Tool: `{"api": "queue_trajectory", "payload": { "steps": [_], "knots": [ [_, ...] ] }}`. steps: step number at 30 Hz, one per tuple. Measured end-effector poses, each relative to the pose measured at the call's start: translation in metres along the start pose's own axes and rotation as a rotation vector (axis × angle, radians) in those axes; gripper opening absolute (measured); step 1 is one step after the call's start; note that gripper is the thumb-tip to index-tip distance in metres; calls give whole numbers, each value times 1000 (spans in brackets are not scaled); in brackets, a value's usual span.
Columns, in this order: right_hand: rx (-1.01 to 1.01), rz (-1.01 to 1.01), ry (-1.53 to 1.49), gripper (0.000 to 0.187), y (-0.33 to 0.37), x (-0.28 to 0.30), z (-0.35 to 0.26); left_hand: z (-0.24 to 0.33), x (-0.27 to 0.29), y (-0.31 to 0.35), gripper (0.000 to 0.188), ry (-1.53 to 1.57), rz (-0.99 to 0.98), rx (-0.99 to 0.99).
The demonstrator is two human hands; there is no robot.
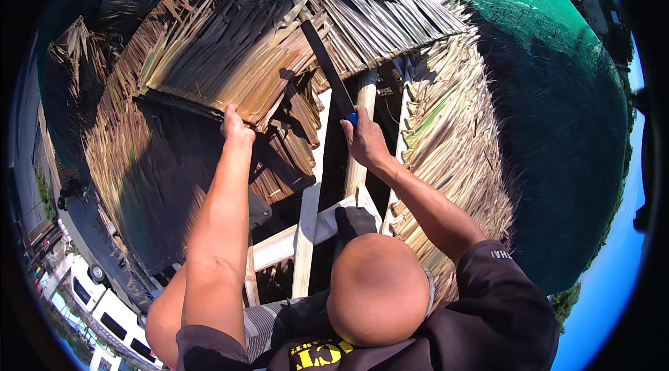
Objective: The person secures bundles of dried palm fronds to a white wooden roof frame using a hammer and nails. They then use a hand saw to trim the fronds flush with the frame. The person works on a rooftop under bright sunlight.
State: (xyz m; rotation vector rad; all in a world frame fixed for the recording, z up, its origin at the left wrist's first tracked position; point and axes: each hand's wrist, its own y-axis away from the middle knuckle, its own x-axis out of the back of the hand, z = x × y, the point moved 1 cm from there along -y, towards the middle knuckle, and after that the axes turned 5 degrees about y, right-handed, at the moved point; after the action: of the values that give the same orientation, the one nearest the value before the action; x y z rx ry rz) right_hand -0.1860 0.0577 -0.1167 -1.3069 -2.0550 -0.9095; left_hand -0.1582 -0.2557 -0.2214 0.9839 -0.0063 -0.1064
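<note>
My right hand (366, 139) is closed round the blue handle of a machete (327, 67). Its long dark blade points away from me, with the tip over the right end of a thatch panel (230, 67). This panel is made of dry brown leaves packed side by side, partly in shadow. At its near edge, close to the right corner, my left hand (237, 125) grips it with the fingers partly hidden. Beyond the blade, a paler thatch panel (390, 12) slopes down to the right. Under the blade, bundled brown leaves (289, 158) hang over the roof frame.
A round wooden pole (361, 151) and white-painted boards (306, 238) cross dark gaps in the roof below me. Pale thatch (456, 155) lies along the right, with green netting (550, 29) past it. My bent knee (380, 291) is close in front. A white vehicle (111, 315) stands far below left.
</note>
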Motion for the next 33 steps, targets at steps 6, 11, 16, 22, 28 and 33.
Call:
{"api": "queue_trajectory", "payload": {
  "steps": [6, 11, 16, 22, 28, 33],
  "knots": [
    [-406, -317, 156, 31, 54, -10, 67, -8, -30, 5, 51, -38, -11, 25],
    [-320, -178, 85, 36, 27, 35, 47, -29, -26, 20, 42, -70, 40, 51],
    [8, 393, -400, 21, -9, 84, 14, -26, -24, 24, 43, -66, -34, 46],
    [-469, -447, 196, 26, 49, 3, 64, -33, -17, 17, 43, -69, -19, 54],
    [-467, 68, -328, 25, 15, -15, 71, -40, -7, 15, 51, -70, -51, 67],
    [-356, 469, -501, 32, -45, 34, 48, -44, 0, 12, 49, -106, -42, 111]
  ]
}}
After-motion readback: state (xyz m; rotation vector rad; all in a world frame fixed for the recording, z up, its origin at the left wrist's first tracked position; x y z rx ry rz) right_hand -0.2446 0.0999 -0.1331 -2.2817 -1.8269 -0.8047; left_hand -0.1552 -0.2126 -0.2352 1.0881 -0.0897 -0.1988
